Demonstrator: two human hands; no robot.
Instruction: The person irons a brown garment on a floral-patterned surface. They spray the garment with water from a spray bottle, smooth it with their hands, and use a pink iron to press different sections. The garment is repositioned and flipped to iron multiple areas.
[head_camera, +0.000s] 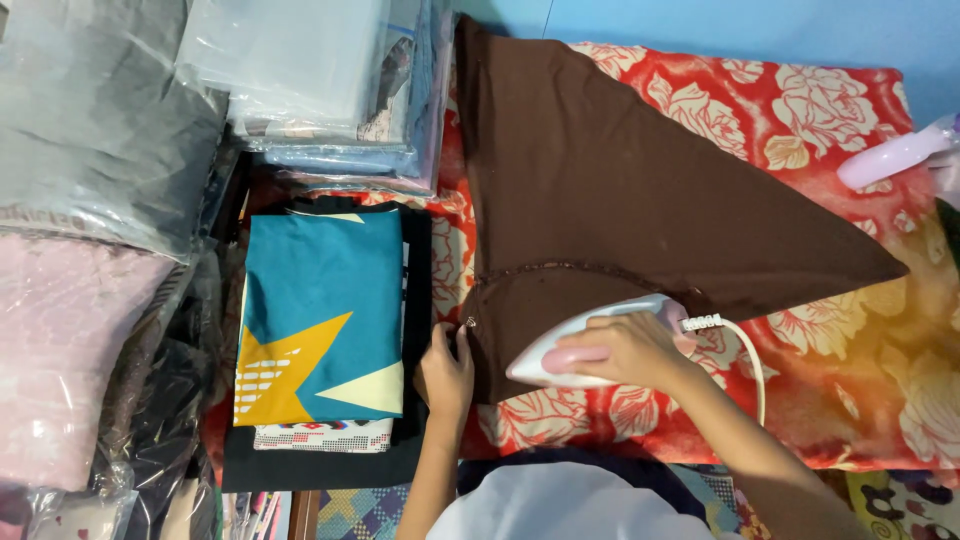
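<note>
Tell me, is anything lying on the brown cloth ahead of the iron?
Nothing visible does. The iron, held by the right hand, sits on the brown cloth, whose surface ahead lies bare. The left hand pinches the cloth's edge, off to the side.

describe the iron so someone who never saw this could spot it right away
Start at the red floral cloth covering the surface, then find the big brown triangular fabric spread on it. At that fabric's near edge sits the iron, gripped by the right hand. It alone is white and pink, with a white cord trailing behind.
</note>
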